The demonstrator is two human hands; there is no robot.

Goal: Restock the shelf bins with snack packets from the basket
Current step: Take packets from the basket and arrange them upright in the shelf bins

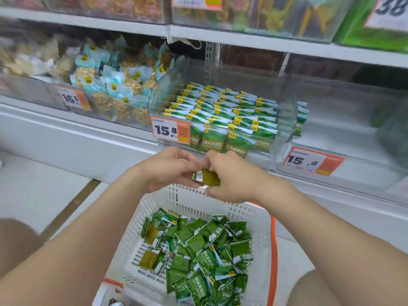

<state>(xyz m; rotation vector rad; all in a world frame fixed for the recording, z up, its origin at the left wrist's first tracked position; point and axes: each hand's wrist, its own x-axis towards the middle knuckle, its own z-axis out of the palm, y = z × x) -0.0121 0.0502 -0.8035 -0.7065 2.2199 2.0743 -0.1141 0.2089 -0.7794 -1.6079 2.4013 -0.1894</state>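
A white slatted basket (260, 230) sits low in front of me, holding several loose green snack packets (199, 246). Above its far rim, my left hand (170, 168) and my right hand (229, 177) meet and together hold a small stack of green packets (206, 177). Fingers of both hands curl round the stack. Just beyond the hands stands a clear shelf bin (284, 127) filled with neat rows of green packets (223, 109), with a 15.8 price tag (170, 131) on its front.
To the left stands a bin of pale blue nut packets (114, 87) with a 16.5 tag. To the right is a clear bin (344, 120) with a few green packets at its left end and a 15.8 tag (309, 161). Upper shelf bins hang overhead.
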